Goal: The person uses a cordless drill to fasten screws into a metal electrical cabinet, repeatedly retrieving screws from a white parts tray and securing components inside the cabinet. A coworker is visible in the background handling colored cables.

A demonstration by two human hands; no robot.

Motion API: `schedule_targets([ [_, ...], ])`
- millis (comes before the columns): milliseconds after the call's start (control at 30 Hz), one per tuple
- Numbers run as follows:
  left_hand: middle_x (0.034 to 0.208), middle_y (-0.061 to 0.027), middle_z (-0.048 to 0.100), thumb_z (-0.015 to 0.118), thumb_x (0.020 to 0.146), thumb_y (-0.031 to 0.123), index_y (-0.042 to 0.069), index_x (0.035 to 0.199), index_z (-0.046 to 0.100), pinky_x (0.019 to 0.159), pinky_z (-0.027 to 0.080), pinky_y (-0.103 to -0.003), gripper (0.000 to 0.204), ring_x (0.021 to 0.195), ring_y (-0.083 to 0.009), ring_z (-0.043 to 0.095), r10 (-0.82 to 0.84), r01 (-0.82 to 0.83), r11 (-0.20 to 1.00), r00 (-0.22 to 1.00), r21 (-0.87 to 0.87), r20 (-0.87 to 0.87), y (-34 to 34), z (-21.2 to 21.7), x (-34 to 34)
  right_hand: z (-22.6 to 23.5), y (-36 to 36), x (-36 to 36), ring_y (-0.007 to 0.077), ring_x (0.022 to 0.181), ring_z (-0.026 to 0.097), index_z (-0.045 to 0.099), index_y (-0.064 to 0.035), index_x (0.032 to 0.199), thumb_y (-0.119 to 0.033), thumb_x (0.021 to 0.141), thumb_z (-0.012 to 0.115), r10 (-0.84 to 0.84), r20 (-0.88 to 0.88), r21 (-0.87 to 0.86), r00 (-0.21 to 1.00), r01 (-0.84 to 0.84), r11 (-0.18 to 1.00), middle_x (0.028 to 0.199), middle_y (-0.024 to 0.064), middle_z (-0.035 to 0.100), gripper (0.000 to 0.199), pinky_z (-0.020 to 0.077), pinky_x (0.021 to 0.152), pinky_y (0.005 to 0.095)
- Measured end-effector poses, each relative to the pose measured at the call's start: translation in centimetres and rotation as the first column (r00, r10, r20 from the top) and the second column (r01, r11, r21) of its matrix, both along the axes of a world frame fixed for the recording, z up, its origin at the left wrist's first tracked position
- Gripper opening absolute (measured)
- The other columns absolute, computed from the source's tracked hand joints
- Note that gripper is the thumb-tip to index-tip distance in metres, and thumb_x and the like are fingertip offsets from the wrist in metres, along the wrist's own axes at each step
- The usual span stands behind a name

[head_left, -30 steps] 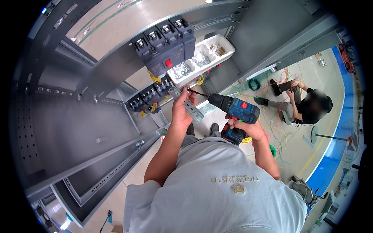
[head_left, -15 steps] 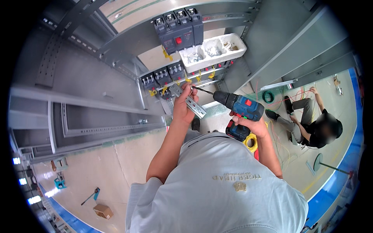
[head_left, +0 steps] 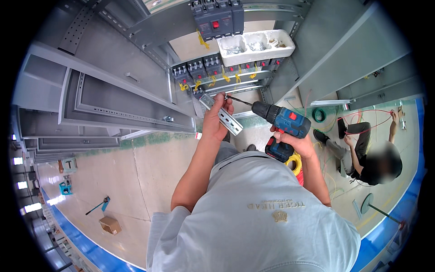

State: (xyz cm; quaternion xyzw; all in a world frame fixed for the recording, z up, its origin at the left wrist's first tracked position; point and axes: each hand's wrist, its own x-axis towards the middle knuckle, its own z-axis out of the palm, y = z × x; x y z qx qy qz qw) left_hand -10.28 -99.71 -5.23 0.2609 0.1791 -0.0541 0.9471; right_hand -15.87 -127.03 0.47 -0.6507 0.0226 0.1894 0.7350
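Observation:
My left hand [head_left: 218, 119] is closed round a slotted metal DIN rail [head_left: 229, 122], which slants down to the right in front of the cabinet. Its thumb and forefinger also pinch something small at the tip of the drill's long bit. In my right hand [head_left: 297, 144] is a blue and black cordless drill [head_left: 290, 122], gripped by its handle and pointing left toward those fingertips. Whether the bit touches a screw there is too small to tell.
Before me stands a grey cabinet with a large breaker [head_left: 216, 20], a row of small breakers [head_left: 195, 70] and a white foam tray [head_left: 258, 56] of fasteners. At right a seated person [head_left: 378, 158] handles wires. A yellow wire coil [head_left: 294, 163] lies by my right arm; a cardboard box [head_left: 110, 225] lies lower left.
My view has shifted, so the cabinet and floor sit differently in the picture. Both hands keep hold of the rail and drill, nearly unmoved. The seated person's raised hand has moved.

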Motion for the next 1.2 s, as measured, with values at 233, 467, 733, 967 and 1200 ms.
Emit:
schedule_targets([
  [233,0.099,-0.0091,0.066,0.066,0.098,0.010,0.000,0.121,0.061,0.077,0.059,-0.024,0.025,0.086,-0.0146,0.066,-0.169,0.170,0.978,0.985,0.118,-0.024,1.3,-0.8,1.0,1.1,1.1,-1.1,0.0133,0.084,0.068,0.070,-0.0023,0.104,-0.011,0.078,0.081,-0.050,0.106,-0.125,0.993,0.063,0.990,0.093,0.0052,0.073,0.030,0.0565,0.077,0.0313],
  [467,0.095,-0.0089,0.063,0.065,0.099,0.011,0.001,0.119,0.061,0.074,0.057,-0.026,0.023,0.082,-0.0157,0.065,-0.261,0.262,0.965,0.965,0.013,-0.004,4.6,-2.6,3.1,1.2,5.2,-0.7,0.0130,0.085,0.067,0.068,-0.0013,0.106,-0.005,0.079,0.079,-0.087,-0.010,-0.041,0.996,0.086,0.995,0.094,0.0053,0.071,0.030,0.0572,0.074,0.0316],
  [733,0.100,-0.0098,0.063,0.067,0.096,0.006,-0.004,0.122,0.061,0.082,0.058,-0.028,0.029,0.090,-0.0173,0.064,-0.253,0.252,0.967,0.966,-0.025,-0.056,9.6,-2.5,5.0,0.4,9.8,-0.1,0.0139,0.089,0.068,0.069,-0.0014,0.110,-0.005,0.079,0.080,-0.108,0.056,-0.052,0.993,0.111,0.993,0.098,0.0061,0.072,0.033,0.0570,0.079,0.0327],
  [967,0.110,-0.0097,0.064,0.065,0.098,0.009,0.003,0.116,0.062,0.081,0.057,-0.028,0.019,0.094,-0.0168,0.065,-0.314,0.312,0.942,0.949,-0.127,0.007,11.9,-2.7,6.3,0.7,12.5,-0.3,0.0128,0.086,0.067,0.069,-0.0010,0.110,-0.004,0.081,0.079,-0.163,0.041,-0.030,0.986,0.164,0.986,0.098,0.0047,0.071,0.030,0.0575,0.076,0.0317],
  [1200,0.108,-0.0061,0.063,0.067,0.099,0.014,0.005,0.111,0.062,0.078,0.054,-0.027,0.016,0.091,-0.0133,0.060,-0.306,0.306,0.925,0.951,-0.225,0.038,12.2,-2.7,6.6,1.2,13.4,-0.5,0.0124,0.090,0.067,0.069,-0.0026,0.110,-0.005,0.081,0.080,-0.169,0.046,-0.071,0.984,0.172,0.982,0.099,0.0044,0.072,0.032,0.0570,0.079,0.0315],
])
